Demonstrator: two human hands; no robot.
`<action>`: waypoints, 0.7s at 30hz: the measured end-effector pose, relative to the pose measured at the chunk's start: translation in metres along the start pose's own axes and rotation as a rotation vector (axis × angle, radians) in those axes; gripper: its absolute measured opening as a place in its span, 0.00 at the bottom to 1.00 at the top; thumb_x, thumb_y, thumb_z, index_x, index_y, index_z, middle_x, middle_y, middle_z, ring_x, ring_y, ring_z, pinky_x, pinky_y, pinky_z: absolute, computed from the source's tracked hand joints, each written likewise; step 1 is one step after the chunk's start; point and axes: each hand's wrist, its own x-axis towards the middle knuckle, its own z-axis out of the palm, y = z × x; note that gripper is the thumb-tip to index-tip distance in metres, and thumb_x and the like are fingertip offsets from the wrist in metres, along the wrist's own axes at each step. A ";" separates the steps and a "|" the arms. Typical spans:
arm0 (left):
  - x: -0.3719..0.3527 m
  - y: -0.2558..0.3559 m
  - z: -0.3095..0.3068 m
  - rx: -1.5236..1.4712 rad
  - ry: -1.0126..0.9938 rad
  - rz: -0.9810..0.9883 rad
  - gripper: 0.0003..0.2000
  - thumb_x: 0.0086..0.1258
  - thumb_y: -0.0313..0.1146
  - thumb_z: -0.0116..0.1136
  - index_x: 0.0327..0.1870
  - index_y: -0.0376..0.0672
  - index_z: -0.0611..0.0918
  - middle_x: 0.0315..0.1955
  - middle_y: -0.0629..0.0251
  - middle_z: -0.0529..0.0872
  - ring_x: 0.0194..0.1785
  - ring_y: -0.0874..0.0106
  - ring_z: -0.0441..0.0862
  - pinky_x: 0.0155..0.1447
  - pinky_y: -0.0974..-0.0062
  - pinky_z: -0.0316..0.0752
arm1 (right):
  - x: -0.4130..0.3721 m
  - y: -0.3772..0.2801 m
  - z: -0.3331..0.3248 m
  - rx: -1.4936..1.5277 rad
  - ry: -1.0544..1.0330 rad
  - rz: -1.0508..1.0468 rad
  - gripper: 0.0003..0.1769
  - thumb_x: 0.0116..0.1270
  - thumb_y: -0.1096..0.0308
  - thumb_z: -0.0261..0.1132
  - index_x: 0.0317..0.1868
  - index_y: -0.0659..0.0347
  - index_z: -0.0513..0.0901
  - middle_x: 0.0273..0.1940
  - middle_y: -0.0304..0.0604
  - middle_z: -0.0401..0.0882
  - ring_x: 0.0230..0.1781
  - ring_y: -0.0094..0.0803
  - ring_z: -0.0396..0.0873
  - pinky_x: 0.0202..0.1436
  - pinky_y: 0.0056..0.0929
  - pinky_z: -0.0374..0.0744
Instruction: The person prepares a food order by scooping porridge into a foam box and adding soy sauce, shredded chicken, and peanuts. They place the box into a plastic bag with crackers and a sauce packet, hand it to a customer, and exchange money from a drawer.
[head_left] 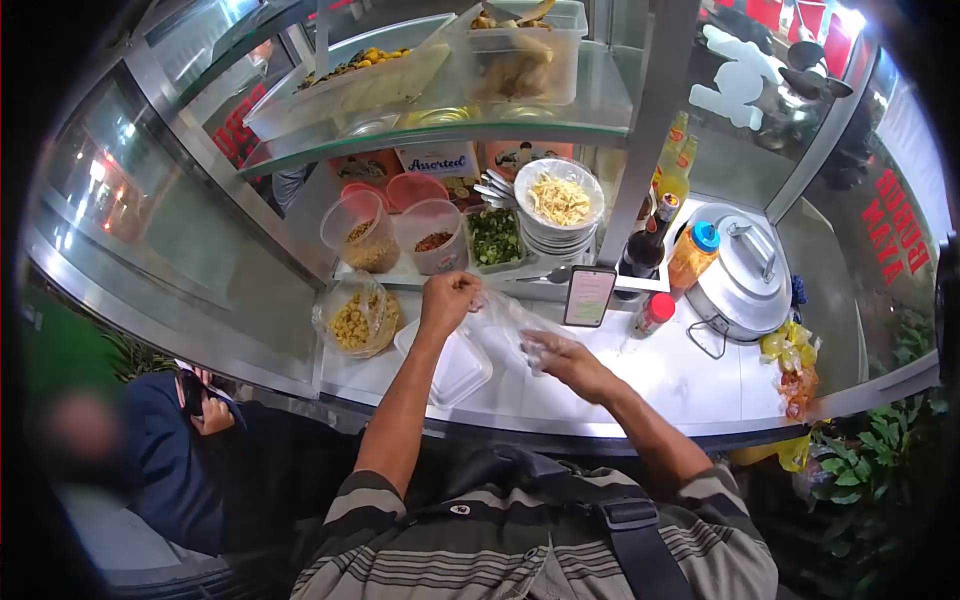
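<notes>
Over the white counter, a thin clear plastic bag (500, 325) stretches between my two hands. My left hand (452, 300) pinches its left end, with the fingers closed. My right hand (562, 358) is at the other end, partly covered by the plastic; how its fingers lie inside is hard to make out. Below my left hand lies a white foam box (460, 368). A bag of yellow pieces (362, 318) stands left of the box. Behind my hands are a tub of red flakes (432, 238) and a container of chopped greens (495, 240).
A phone (590, 296) stands upright beyond my right hand, beside a red-capped jar (655, 314). Further right are sauce bottles and a large lidded pot (740, 270). A bowl of shredded food (560, 195) tops stacked plates. A glass shelf (440, 130) overhangs the back. A seated person (180, 460) is at left.
</notes>
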 end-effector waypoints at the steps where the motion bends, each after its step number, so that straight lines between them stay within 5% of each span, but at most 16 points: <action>1: 0.009 0.000 0.002 0.110 0.141 0.040 0.05 0.63 0.23 0.60 0.33 0.31 0.86 0.22 0.60 0.86 0.23 0.74 0.83 0.31 0.76 0.77 | -0.010 -0.005 0.001 -0.186 0.086 -0.007 0.28 0.74 0.64 0.59 0.70 0.63 0.66 0.66 0.48 0.70 0.67 0.40 0.70 0.71 0.38 0.68; 4: 0.022 0.002 0.018 0.318 0.335 0.141 0.06 0.62 0.23 0.57 0.30 0.32 0.85 0.18 0.58 0.84 0.20 0.69 0.83 0.29 0.72 0.77 | -0.016 -0.005 0.022 -0.558 0.332 -0.078 0.18 0.71 0.71 0.58 0.59 0.66 0.75 0.57 0.52 0.76 0.59 0.43 0.76 0.60 0.36 0.77; 7: 0.059 -0.042 0.026 0.405 0.389 0.143 0.06 0.59 0.26 0.57 0.27 0.36 0.86 0.17 0.53 0.84 0.24 0.60 0.84 0.37 0.66 0.79 | 0.011 -0.024 0.042 -1.038 0.520 -0.609 0.11 0.64 0.78 0.57 0.47 0.66 0.76 0.40 0.55 0.72 0.43 0.54 0.75 0.45 0.45 0.74; 8: 0.066 -0.052 0.027 0.406 0.385 0.144 0.06 0.59 0.26 0.57 0.27 0.36 0.86 0.17 0.53 0.84 0.24 0.60 0.84 0.37 0.66 0.79 | 0.030 -0.022 0.040 -1.082 0.479 -0.644 0.12 0.64 0.77 0.57 0.47 0.67 0.76 0.43 0.56 0.74 0.45 0.54 0.75 0.47 0.44 0.76; 11: 0.069 -0.053 0.029 0.326 0.308 0.016 0.09 0.56 0.27 0.58 0.36 0.37 0.86 0.27 0.49 0.87 0.32 0.53 0.84 0.44 0.62 0.78 | 0.107 0.016 0.005 -1.363 0.458 -0.449 0.14 0.59 0.75 0.57 0.45 0.72 0.78 0.42 0.59 0.77 0.47 0.50 0.77 0.50 0.43 0.77; 14: 0.044 -0.026 0.033 0.688 0.370 0.069 0.16 0.60 0.28 0.60 0.49 0.35 0.82 0.33 0.52 0.88 0.41 0.53 0.86 0.49 0.60 0.79 | 0.146 0.017 -0.028 -1.570 0.409 -0.363 0.11 0.55 0.73 0.58 0.36 0.70 0.81 0.37 0.61 0.80 0.42 0.51 0.79 0.48 0.45 0.78; 16: 0.024 -0.018 0.035 0.772 0.549 0.433 0.22 0.58 0.32 0.63 0.56 0.38 0.79 0.37 0.51 0.87 0.47 0.47 0.82 0.57 0.57 0.73 | 0.160 0.042 -0.058 -1.626 0.359 -0.382 0.09 0.54 0.72 0.59 0.33 0.69 0.82 0.36 0.62 0.81 0.38 0.52 0.80 0.47 0.45 0.78; 17: 0.010 -0.006 0.037 0.695 0.444 0.228 0.20 0.54 0.31 0.66 0.50 0.38 0.81 0.39 0.48 0.85 0.48 0.48 0.81 0.55 0.53 0.73 | 0.170 0.039 -0.064 -1.691 0.310 -0.414 0.09 0.53 0.71 0.60 0.30 0.68 0.82 0.34 0.62 0.81 0.35 0.53 0.80 0.47 0.45 0.79; 18: 0.004 -0.003 0.033 0.620 0.364 0.207 0.17 0.54 0.32 0.66 0.46 0.38 0.83 0.39 0.49 0.85 0.46 0.48 0.82 0.56 0.52 0.72 | 0.159 0.004 -0.043 -1.617 0.284 -0.101 0.13 0.52 0.72 0.61 0.38 0.70 0.79 0.40 0.63 0.80 0.43 0.57 0.81 0.47 0.50 0.80; 20: -0.005 0.001 0.019 0.683 0.337 0.321 0.17 0.56 0.34 0.66 0.48 0.40 0.84 0.42 0.50 0.86 0.51 0.52 0.81 0.54 0.54 0.73 | 0.124 -0.034 -0.016 -1.562 0.564 -0.415 0.14 0.54 0.68 0.69 0.39 0.67 0.82 0.43 0.63 0.80 0.44 0.57 0.80 0.47 0.47 0.79; 21: -0.014 0.017 0.014 0.631 0.403 0.394 0.17 0.58 0.32 0.66 0.49 0.40 0.83 0.45 0.52 0.85 0.53 0.54 0.80 0.56 0.56 0.73 | 0.111 -0.065 -0.003 -1.511 0.535 -0.397 0.15 0.55 0.67 0.69 0.41 0.67 0.83 0.42 0.62 0.81 0.45 0.55 0.81 0.47 0.47 0.79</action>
